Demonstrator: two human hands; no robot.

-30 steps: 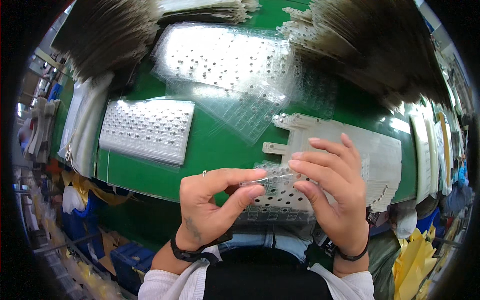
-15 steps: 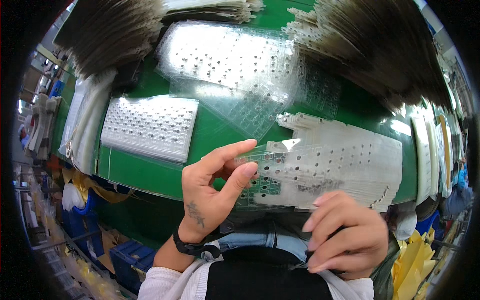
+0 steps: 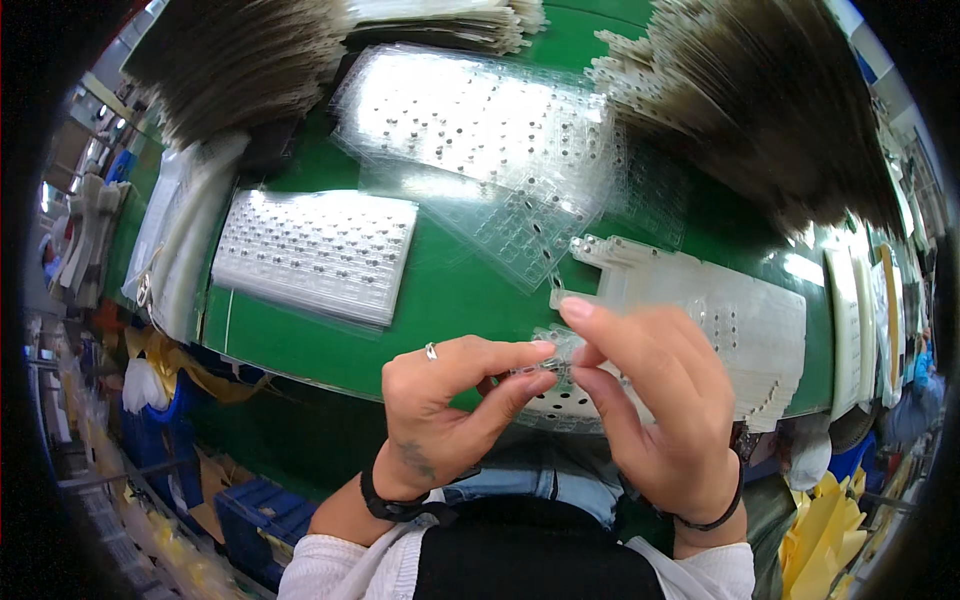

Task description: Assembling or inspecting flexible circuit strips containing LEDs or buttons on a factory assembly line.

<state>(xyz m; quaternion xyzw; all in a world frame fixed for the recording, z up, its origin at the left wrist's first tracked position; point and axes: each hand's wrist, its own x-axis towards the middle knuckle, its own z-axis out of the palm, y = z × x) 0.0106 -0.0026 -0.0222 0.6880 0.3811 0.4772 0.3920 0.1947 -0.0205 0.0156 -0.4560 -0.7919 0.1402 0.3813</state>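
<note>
My left hand, wearing a ring and a dark wristband, pinches a thin clear plastic sheet between thumb and forefinger. The sheet is punched with small dark holes and is held just over the table's front edge. Facing it from the right, my right hand has its thumb and fingertips closed at the same sheet, and its back hides much of the plastic. Beneath and beyond this hand, a fanned stack of translucent sheets lies on the table. To the left sits a squared-up stack of clear perforated sheets.
Loose shiny sheets overlap at the back of the green table. Tall bundles of dark-edged sheets stand at the back left and back right. A blue crate is below at the left, yellow material below at the right.
My right hand has moved up and left from near my body to the sheet and closed its fingertips there. My left hand has shifted slightly right and lower with the sheet.
</note>
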